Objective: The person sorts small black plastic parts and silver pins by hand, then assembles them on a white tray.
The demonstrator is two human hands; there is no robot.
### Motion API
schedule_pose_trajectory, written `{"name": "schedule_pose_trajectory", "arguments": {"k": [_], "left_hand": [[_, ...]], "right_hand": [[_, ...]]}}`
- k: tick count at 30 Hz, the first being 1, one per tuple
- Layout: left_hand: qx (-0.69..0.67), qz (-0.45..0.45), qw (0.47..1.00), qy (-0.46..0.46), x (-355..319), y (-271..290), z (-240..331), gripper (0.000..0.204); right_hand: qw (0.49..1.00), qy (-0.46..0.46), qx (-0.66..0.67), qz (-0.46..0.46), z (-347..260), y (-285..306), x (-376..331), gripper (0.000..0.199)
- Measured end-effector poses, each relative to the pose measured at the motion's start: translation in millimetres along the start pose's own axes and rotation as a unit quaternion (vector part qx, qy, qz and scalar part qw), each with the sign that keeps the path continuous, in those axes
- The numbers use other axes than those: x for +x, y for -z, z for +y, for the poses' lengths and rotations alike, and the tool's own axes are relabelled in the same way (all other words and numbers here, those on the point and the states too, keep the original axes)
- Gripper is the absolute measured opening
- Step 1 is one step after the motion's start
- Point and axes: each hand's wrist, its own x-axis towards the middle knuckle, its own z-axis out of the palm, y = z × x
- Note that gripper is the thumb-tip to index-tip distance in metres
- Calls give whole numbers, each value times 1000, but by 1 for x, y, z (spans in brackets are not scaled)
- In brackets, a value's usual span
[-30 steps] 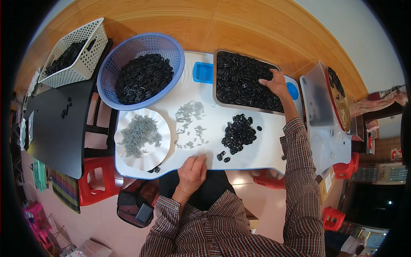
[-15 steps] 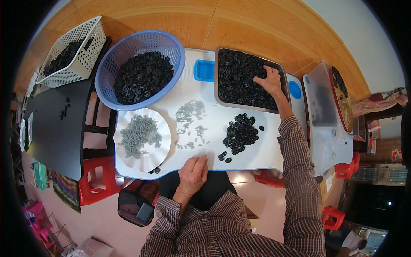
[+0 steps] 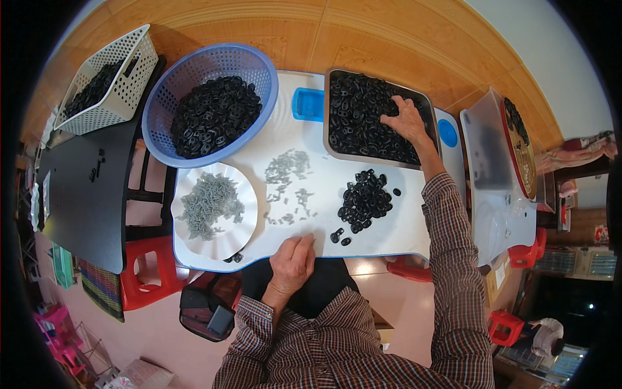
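My right hand point(image 3: 407, 120) reaches into a metal tray point(image 3: 333, 139) filled with small black ring-shaped parts point(image 3: 359, 113), fingers spread on the pile. My left hand point(image 3: 293, 261) rests loosely curled at the near edge of the white table point(image 3: 389, 233); I cannot tell if it holds anything. Between the hands lie a small heap of black parts point(image 3: 364, 201) and scattered small grey pieces point(image 3: 288, 185). A white scalloped plate point(image 3: 188, 233) with grey pieces point(image 3: 208, 206) sits to the left of my left hand.
A blue round basket point(image 3: 259, 71) of black parts stands at the far left of the table. A white lattice basket point(image 3: 133, 71) sits on a black table point(image 3: 84, 201). A blue box point(image 3: 307, 104), a white side table point(image 3: 495, 194), red stools point(image 3: 146, 275) and a bag point(image 3: 207, 311) are around.
My right hand has slid left across the metal tray, over the black parts. My left hand stays at the table's near edge.
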Motion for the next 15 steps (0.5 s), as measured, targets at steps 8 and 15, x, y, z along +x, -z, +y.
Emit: {"name": "schedule_pose_trajectory", "arguments": {"k": [8, 15], "left_hand": [[6, -17, 1000, -3, -4, 0, -3, 30], [-6, 4, 1000, -4, 2, 0, 1, 29]], "right_hand": [[999, -10, 32, -19, -9, 3, -2, 73], [990, 22, 140, 26, -5, 0, -1, 66]]}}
